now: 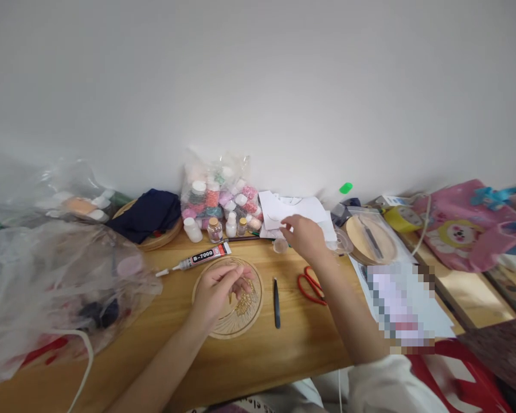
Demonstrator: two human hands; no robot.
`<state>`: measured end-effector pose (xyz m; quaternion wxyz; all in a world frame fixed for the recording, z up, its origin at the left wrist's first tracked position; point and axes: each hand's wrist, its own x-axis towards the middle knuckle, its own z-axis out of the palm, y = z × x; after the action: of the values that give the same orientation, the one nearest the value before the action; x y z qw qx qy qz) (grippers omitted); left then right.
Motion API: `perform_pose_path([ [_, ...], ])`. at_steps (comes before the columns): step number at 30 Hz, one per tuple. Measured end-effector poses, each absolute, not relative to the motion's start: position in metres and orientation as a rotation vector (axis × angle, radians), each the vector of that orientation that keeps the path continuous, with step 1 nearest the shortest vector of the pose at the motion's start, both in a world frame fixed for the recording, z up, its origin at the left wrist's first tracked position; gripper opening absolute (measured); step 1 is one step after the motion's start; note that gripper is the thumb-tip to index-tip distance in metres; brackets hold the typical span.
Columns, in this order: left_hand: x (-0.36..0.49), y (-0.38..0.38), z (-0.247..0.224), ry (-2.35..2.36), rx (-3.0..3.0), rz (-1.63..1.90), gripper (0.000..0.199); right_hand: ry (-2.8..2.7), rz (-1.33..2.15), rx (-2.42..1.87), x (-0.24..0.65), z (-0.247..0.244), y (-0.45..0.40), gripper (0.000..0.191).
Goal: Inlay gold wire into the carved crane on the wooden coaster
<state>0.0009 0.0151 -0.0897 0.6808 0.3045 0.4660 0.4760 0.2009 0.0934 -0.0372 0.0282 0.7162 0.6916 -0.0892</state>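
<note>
My left hand (221,287) hovers over a round wooden disc (227,330) with a carved, gold-toned pattern. Its thumb and fingers are curled together, and whatever they may hold is too small to name. My right hand (303,235) reaches to the back of the table, above a small clear cup (279,246) and in front of white paper sheets (290,206). Thumb and forefinger are bent into a pinch; I cannot make out what is between them. Black tweezers (277,304) lie right of the disc, and red-handled scissors (313,287) lie under my right forearm.
A B-7000 glue tube (204,255) lies behind the disc. Small bottles (215,229) and a bag of bead jars (212,195) stand by the wall. Plastic bags (60,287) cover the left side. Right are a round wooden piece (356,241) and a pink bag (451,223).
</note>
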Motion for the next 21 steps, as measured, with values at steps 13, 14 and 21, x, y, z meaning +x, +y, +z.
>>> perform_pose_path([
  [13,-0.017,0.009,-0.093,0.964,0.674,1.076,0.037,1.990,-0.136,1.927,0.172,-0.048,0.154,0.038],
  [14,-0.018,0.009,-0.094,0.961,0.674,1.076,0.036,1.984,-0.138,1.921,0.172,-0.048,0.155,0.037],
  [21,-0.018,0.011,-0.100,0.942,0.656,1.093,0.032,1.931,-0.176,1.944,0.180,-0.044,0.156,0.033],
])
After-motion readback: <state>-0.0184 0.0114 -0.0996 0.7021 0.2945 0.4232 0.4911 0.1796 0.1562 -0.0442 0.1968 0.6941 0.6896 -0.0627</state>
